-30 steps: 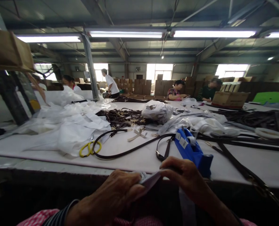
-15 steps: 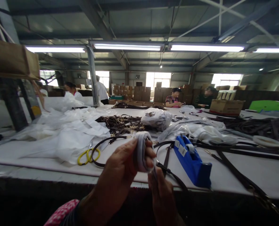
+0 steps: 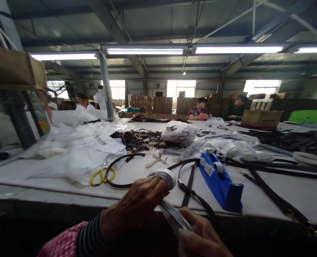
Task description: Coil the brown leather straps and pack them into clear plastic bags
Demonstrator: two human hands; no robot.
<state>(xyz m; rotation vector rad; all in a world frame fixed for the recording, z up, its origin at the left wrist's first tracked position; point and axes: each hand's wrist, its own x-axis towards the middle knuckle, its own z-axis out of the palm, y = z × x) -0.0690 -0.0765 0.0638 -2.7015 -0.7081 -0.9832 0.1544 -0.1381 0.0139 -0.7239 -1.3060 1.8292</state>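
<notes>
My left hand (image 3: 141, 198) is closed round a coiled strap (image 3: 165, 175) that shows pale grey-white, with what looks like a thin wrapping. From the coil a flat, shiny length of it (image 3: 171, 214) runs down to my right hand (image 3: 201, 233), which pinches it between thumb and fingers. Just beyond the coil on the table lie some crossed pale strips (image 3: 156, 160). Left of my left hand is a pair of yellow-handled scissors (image 3: 102, 176). A blue tape dispenser (image 3: 220, 184) stands to the right of the coil.
Dark straps with metal clasps (image 3: 273, 192) trail over the front edge at right. White plastic sheeting (image 3: 80, 153) covers the table's left side. A pile of straps (image 3: 139, 139) and a bagged bundle (image 3: 180, 132) lie further back. Several people are across the table.
The coil has tipped over and dropped lower, with my left hand now showing its back. My right hand has moved down and right, drawing out a longer stretch of strap.
</notes>
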